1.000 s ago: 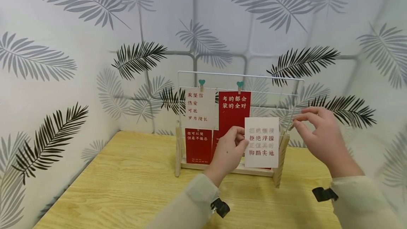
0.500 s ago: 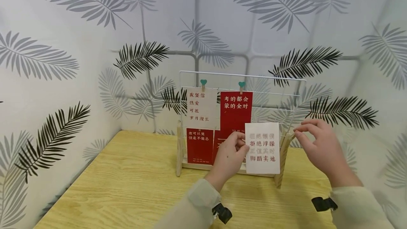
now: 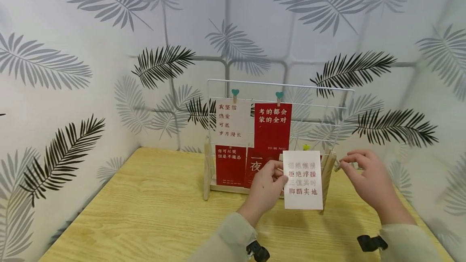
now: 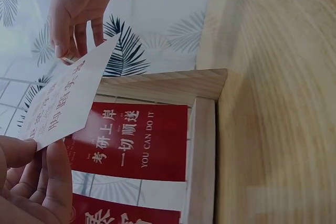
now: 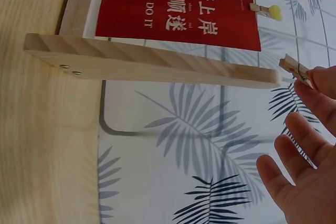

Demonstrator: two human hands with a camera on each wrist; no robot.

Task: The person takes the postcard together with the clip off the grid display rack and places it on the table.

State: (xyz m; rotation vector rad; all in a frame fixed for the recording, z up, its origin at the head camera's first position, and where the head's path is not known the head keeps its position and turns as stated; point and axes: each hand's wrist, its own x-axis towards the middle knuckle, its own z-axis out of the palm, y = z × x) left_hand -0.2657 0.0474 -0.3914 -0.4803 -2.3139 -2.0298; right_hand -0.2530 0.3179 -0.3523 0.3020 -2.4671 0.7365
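Note:
My left hand (image 3: 265, 185) pinches a white card (image 3: 303, 181) with lines of red lettering by its left edge, in front of the rack's lower right part. In the left wrist view the card (image 4: 73, 93) tilts between my two hands. My right hand (image 3: 369, 181) is just right of the rack, pinching a small wooden clothespin (image 5: 295, 68) between thumb and index finger, the other fingers spread. Behind the card stands a white wire grid rack (image 3: 316, 112) on a wooden base. A red card (image 5: 181, 9) hangs low on it under a clothespin with a yellow heart (image 5: 274, 12).
Also on the rack are a white card (image 3: 233, 122) and a red card (image 3: 272, 132) under teal heart clips (image 3: 279, 95), with more red cards (image 3: 231, 171) below. The rack's wooden side post (image 5: 157, 59) lies close to my right hand. A leaf-patterned wall backs the wooden table (image 3: 145, 205).
Both hands have come down, the left with the white card and the right with the clothespin. The yellow heart clip and more of the red cards behind now show.

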